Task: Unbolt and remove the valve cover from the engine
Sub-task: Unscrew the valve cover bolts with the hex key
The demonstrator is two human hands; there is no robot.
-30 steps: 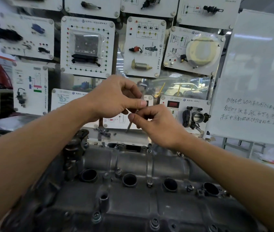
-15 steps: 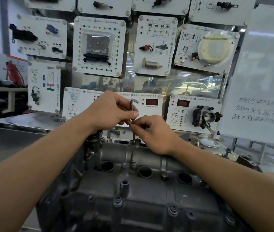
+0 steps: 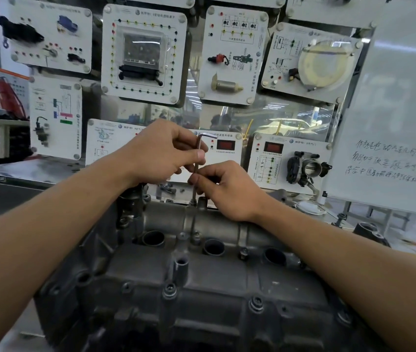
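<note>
While the valve cover (image 3: 202, 275) sits on the engine at the near middle of the scene, dark grey with a row of round wells across it, both hands are busy at its far edge. The left hand (image 3: 161, 153) holds the upper shaft of an L-shaped hex key (image 3: 196, 171), its grip a narrow pinch of thumb against fingers just under the bend. The key's short arm points right. The right hand (image 3: 227, 191) pinches the lower shaft in an equally narrow grip, thumb and forefinger closed round the steel. The key stands upright, and its tip meets the far bolt (image 3: 193, 202) on the cover's far rim, beside a small raised boss.

A second ago the key was up in the air, tilted between the two hands and well clear of the engine. Half a second ago it had come down upright to that bolt, and it stands the same way now, with both hands placed as they were.

More bolts (image 3: 169, 290) show along the cover's near edge. Behind the engine hang white training panels (image 3: 143, 54), one at the right carrying a throttle body (image 3: 306, 168). A whiteboard (image 3: 392, 123) with handwriting leans at the far right.
</note>
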